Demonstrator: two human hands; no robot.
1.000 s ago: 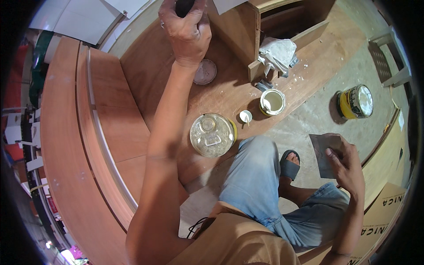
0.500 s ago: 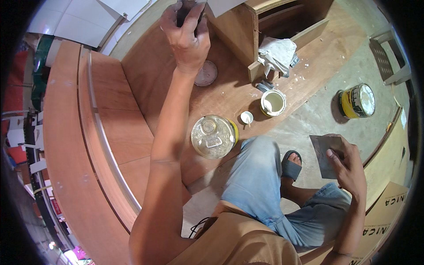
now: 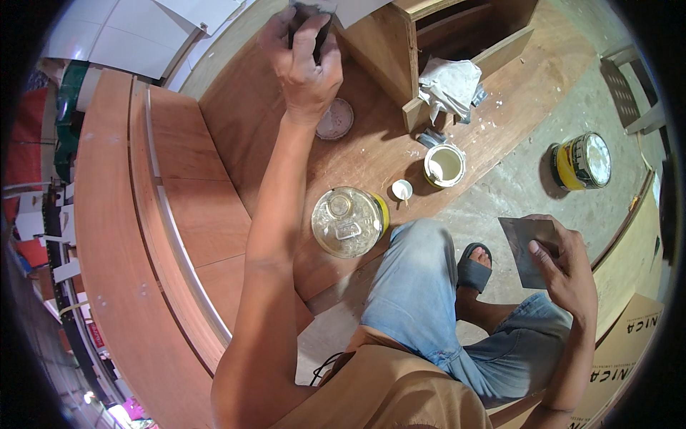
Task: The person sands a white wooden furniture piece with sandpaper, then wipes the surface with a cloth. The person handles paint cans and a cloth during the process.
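- Head view, the only one: the left hand point(image 3: 307, 82) reached up to the top of the picture, fingers curled round a dark pad point(image 3: 300, 21). A little more of the pad showed than a second earlier.
- Right hand point(image 3: 568, 264) looked unchanged: thumb across the front of a thin dark sheet point(image 3: 524, 247), fingers behind, pinching it by its right side.
- The scene had slid slightly rightward, probably head movement; no container seemed to have been moved.
- Judged from that, the work was at the left hand, a small shift of it rather than a new step; the sheet looked merely held ready.
- Pad lay within the left fingers, its far end beyond the fingertips, near a pale panel point(image 3: 359, 10). Contact between them: could not tell.
- Sheet stuck out leftward from the right hand, above the bent leg in jeans point(image 3: 411, 286).
- Between the hands, well apart from both: a lidded tub point(image 3: 348, 223), a small cup point(image 3: 401, 189) and a lidless can point(image 3: 461, 171).
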